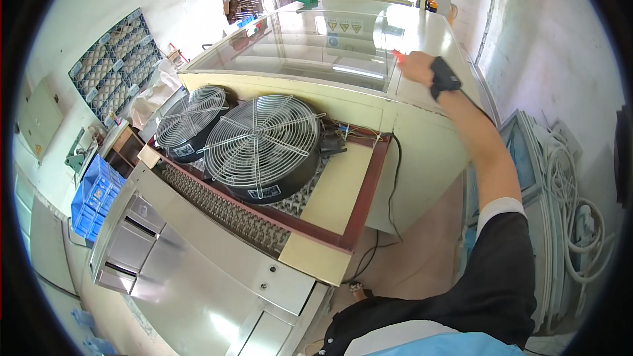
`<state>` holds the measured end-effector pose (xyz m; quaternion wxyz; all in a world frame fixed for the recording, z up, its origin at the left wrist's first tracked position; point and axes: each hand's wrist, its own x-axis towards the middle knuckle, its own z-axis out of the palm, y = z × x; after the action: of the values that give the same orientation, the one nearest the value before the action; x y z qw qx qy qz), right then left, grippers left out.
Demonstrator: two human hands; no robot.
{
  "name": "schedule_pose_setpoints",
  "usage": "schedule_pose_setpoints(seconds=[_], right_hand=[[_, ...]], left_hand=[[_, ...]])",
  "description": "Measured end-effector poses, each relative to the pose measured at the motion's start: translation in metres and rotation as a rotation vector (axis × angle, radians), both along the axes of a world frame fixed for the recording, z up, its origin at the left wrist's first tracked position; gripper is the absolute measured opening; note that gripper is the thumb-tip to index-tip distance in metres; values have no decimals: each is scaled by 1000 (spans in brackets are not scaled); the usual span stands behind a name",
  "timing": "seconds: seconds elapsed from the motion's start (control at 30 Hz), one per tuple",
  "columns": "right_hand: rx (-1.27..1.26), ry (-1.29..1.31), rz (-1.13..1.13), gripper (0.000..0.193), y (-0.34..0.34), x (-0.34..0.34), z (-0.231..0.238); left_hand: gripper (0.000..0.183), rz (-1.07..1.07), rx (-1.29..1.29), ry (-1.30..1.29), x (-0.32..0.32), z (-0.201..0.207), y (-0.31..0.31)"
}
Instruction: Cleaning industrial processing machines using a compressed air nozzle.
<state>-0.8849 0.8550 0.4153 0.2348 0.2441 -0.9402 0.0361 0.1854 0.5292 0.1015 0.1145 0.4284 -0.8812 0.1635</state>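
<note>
Reaching out at one o'clock with the right hand (417, 68), fingers curled around a small red object (398, 56) over the cream machine lid (422, 33). Seeming light and rigid, best pinched at its end. Left hand not showing. Two fans (260, 145) sitting below.
</note>
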Motion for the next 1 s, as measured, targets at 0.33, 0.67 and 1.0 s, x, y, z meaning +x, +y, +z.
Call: schedule_pose_setpoints(seconds=[0.33, 0.67, 1.0], right_hand=[[138, -210, 233, 41, -154, 122, -7], [183, -355, -296, 41, 98, 140, 17], [-111, 3, -614, 42, 282, 136, -64]], left_hand=[[74, 181, 439, 71, -144, 121, 41], [73, -64, -202, 2, 48, -68, -28], [57, 120, 161, -79, -134, 95, 33]])
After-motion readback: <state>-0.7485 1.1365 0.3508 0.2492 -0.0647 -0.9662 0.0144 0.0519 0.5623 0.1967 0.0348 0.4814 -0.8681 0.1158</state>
